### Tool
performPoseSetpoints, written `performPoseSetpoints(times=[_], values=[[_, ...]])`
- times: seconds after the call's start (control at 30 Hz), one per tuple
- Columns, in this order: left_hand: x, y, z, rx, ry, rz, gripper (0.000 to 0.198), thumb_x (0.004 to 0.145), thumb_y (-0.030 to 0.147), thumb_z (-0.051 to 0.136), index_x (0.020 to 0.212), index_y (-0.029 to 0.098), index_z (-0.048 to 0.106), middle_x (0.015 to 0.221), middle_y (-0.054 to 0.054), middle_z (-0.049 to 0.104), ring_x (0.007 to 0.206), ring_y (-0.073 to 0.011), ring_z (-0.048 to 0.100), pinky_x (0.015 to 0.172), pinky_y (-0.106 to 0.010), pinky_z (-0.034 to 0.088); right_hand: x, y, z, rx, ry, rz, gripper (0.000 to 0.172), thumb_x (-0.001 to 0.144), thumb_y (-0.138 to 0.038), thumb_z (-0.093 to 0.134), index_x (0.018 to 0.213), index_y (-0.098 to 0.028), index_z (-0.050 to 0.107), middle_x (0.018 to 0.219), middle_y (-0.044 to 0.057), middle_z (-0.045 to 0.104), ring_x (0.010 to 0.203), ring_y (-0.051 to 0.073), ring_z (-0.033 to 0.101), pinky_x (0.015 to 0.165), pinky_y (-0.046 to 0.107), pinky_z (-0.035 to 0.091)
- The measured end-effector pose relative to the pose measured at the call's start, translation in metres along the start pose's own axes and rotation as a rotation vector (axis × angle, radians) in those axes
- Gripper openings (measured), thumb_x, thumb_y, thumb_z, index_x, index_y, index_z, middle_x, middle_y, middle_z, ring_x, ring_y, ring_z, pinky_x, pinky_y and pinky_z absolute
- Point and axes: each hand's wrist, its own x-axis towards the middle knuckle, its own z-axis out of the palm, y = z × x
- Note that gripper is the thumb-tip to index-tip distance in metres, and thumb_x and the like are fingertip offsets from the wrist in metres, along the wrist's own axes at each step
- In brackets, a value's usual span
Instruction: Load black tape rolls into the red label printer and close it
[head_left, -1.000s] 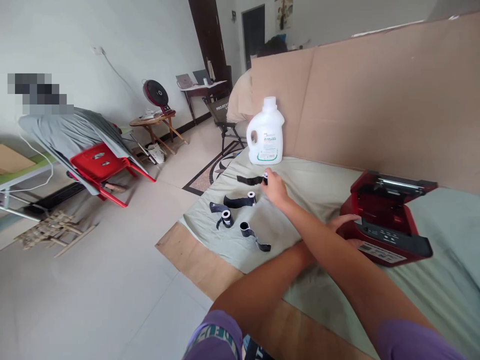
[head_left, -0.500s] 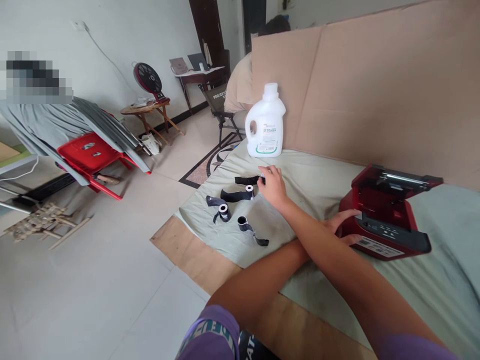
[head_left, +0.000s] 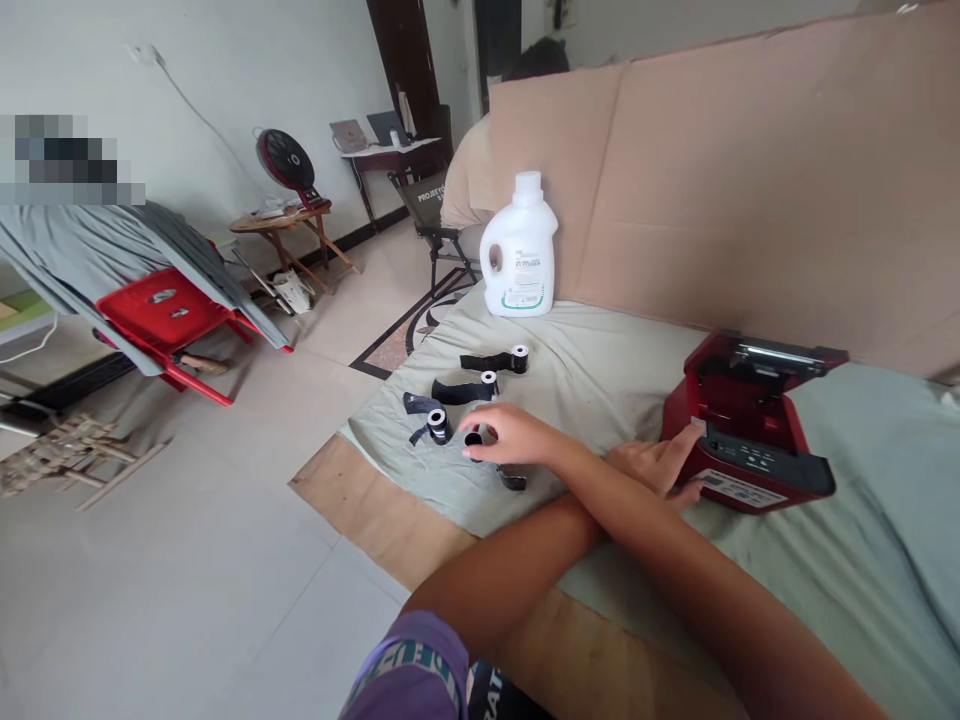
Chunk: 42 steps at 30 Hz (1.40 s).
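Observation:
My arms are crossed. On the right, my left hand [head_left: 656, 465] grips the near left corner of a red and black printer [head_left: 750, 470], which has its lid raised. My right hand [head_left: 514, 433] is at the near roll of black tape [head_left: 474, 442], with thumb and fingers apart on either side of it. That roll's loose tail shows below the wrist. Other small black rolls with white cores lie close by: a far one [head_left: 519, 358], a middle one [head_left: 489, 384] and a left one [head_left: 437, 425], each with tape trailing out.
A white detergent bottle [head_left: 521, 250] stands at the back of the cloth-covered table [head_left: 600, 345], before a tall cardboard panel [head_left: 720, 190]. Brown board [head_left: 360, 500] borders the cloth's left front edge. A person sits on a red chair [head_left: 165, 310] at left; another is partly hidden behind the cardboard.
My right hand has moved from the far roll toward me, to the near roll. The far roll is now uncovered. My left hand stays on the printer; the view has shifted slightly.

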Motion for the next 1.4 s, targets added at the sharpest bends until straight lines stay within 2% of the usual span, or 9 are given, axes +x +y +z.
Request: performPoseSetpoints(times=[0.1,0.37,0.5,0.57,0.67,0.77,0.87,1.03,1.4], values=[[0.000,-0.001,0.007,0.057,0.002,0.028,0.071,0.096,0.040,0.045,0.158,0.019,0.017,0.120,-0.009,0.071,0.103,-0.0257,0.069,0.090,-0.039,0.056,-0.002,0.002,0.002,-0.001,-0.007,0.020,0.015,0.079,-0.018,0.068,0.094,-0.019,0.069,0.088,0.003,0.068,0.078,0.016,0.060,0.074,0.027,0.042],[0.005,0.004,-0.006,0.010,-0.126,-0.028,0.079,0.089,0.030,0.053,0.158,0.012,0.020,0.113,-0.011,0.071,0.095,-0.0277,0.069,0.084,-0.039,0.055,-0.024,0.007,-0.027,0.420,0.364,0.150,0.020,0.077,-0.029,0.067,0.094,-0.020,0.060,0.094,0.002,0.066,0.080,0.016,0.063,0.072,0.028,0.049],[0.003,-0.004,-0.007,-0.136,-0.124,-0.086,0.073,0.091,0.040,0.057,0.156,0.020,0.030,0.098,-0.006,0.071,0.086,-0.0244,0.067,0.082,-0.037,0.053,-0.077,-0.013,-0.092,0.288,0.558,0.142,0.022,0.084,-0.036,0.062,0.098,-0.020,0.066,0.098,0.004,0.070,0.088,0.017,0.065,0.078,0.031,0.051],[0.002,-0.006,-0.006,-0.141,-0.123,-0.144,0.073,0.090,0.040,0.060,0.155,0.023,0.033,0.086,-0.001,0.068,0.077,-0.0215,0.066,0.078,-0.035,0.053,-0.120,-0.022,-0.135,0.179,0.640,0.211,0.025,0.084,-0.039,0.061,0.102,-0.021,0.068,0.095,0.004,0.070,0.074,0.015,0.062,0.069,0.030,0.051],[0.000,-0.004,-0.004,-0.164,-0.118,-0.177,0.075,0.089,0.036,0.060,0.156,0.026,0.029,0.081,0.003,0.065,0.069,-0.0173,0.063,0.072,-0.030,0.051,-0.190,-0.022,-0.191,0.081,0.673,0.372,0.035,0.083,-0.044,0.062,0.110,-0.023,0.068,0.087,0.002,0.070,0.060,0.012,0.056,0.059,0.028,0.050],[0.000,0.001,-0.004,-0.190,-0.128,-0.193,0.074,0.090,0.033,0.058,0.157,0.026,0.027,0.082,0.003,0.064,0.069,-0.0158,0.062,0.070,-0.027,0.049,-0.239,-0.009,-0.220,-0.083,0.654,0.545,0.026,0.085,-0.037,0.060,0.103,-0.021,0.071,0.083,0.003,0.070,0.063,0.015,0.059,0.063,0.031,0.051],[-0.001,0.005,-0.003,-0.196,-0.158,-0.215,0.077,0.091,0.031,0.055,0.159,0.025,0.020,0.084,0.003,0.065,0.070,-0.0149,0.060,0.070,-0.026,0.048,-0.254,0.003,-0.223,-0.253,0.536,0.581,0.023,0.089,-0.027,0.055,0.102,-0.021,0.073,0.092,0.005,0.073,0.080,0.019,0.066,0.078,0.034,0.053],[-0.002,0.006,-0.002,-0.195,-0.174,-0.229,0.077,0.092,0.029,0.054,0.160,0.023,0.017,0.085,0.003,0.065,0.069,-0.0137,0.058,0.069,-0.026,0.047,-0.243,0.017,-0.209,-0.388,0.332,0.641,0.029,0.090,-0.013,0.050,0.105,-0.019,0.073,0.108,0.007,0.075,0.097,0.021,0.067,0.088,0.032,0.049],[-0.002,0.005,0.000,-0.219,-0.164,-0.207,0.077,0.092,0.029,0.052,0.160,0.024,0.015,0.084,0.003,0.064,0.070,-0.0142,0.058,0.070,-0.026,0.047,-0.228,0.036,-0.189,-0.679,0.218,0.917,0.032,0.090,-0.013,0.052,0.113,-0.021,0.073,0.112,0.012,0.075,0.111,0.030,0.065,0.097,0.043,0.044]])
